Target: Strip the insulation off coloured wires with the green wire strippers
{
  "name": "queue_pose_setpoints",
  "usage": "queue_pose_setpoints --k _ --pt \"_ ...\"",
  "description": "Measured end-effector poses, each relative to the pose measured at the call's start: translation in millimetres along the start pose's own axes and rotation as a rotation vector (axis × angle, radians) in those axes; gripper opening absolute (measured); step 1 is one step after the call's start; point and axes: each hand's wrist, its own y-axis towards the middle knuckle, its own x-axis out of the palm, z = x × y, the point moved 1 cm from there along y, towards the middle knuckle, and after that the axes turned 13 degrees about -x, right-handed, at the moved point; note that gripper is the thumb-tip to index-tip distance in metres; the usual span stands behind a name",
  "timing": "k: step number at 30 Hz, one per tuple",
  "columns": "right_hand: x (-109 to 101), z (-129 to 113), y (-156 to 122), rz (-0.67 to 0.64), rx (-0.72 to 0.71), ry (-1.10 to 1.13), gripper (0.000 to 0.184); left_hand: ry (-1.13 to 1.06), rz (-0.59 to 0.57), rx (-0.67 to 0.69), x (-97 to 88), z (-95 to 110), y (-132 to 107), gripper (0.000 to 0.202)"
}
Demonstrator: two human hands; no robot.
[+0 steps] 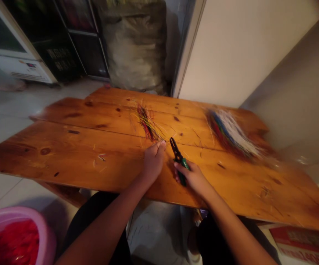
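Note:
My right hand (191,176) is wrapped round the green handles of a pair of wire strippers (176,149), their dark jaws pointing up and away from me. Just left of the jaws, my left hand (154,158) is closed in a pinch at what looks like the end of a thin wire (165,141); most of it is hidden or too fine to follow. Beyond that hand lies a loose bundle of thin wires (147,123), yellow, red and dark. The jaws and the pinched fingertips are a short gap apart.
The wooden table (115,162) carries a larger bundle of white, blue, green and red wires (235,136) at right. Small wire scraps (101,157) lie at left. A pink basin (47,235) with red pieces stands on the floor. A large sack (136,48) and a wall (239,48) stand behind.

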Motion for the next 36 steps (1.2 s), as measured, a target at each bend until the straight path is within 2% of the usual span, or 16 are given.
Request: queue_pose_setpoints --k 6,12,25,31,36 --pt "-0.6 -1.3 -2.4 -0.005 0.000 -0.006 0.035 0.114 0.033 0.074 -1.1 4.2 -1.9 0.033" --pt "0.7 -3.0 -4.4 -0.027 -0.028 -0.088 0.033 0.130 0.036 0.109 -1.6 6.0 -2.8 0.034" --pt "3.0 -7.5 -6.2 -0.080 -0.096 -0.225 0.027 0.185 -0.010 0.087 -1.3 1.8 -0.9 0.031" --pt "7.3 -7.8 -6.6 -0.060 -0.096 -0.207 0.028 0.159 -0.017 0.095 -2.0 2.0 -1.6 0.032" --pt "2.8 -9.0 -3.8 -0.021 -0.082 -0.256 0.026 0.150 -0.005 0.054 -1.9 1.2 -1.9 0.032"
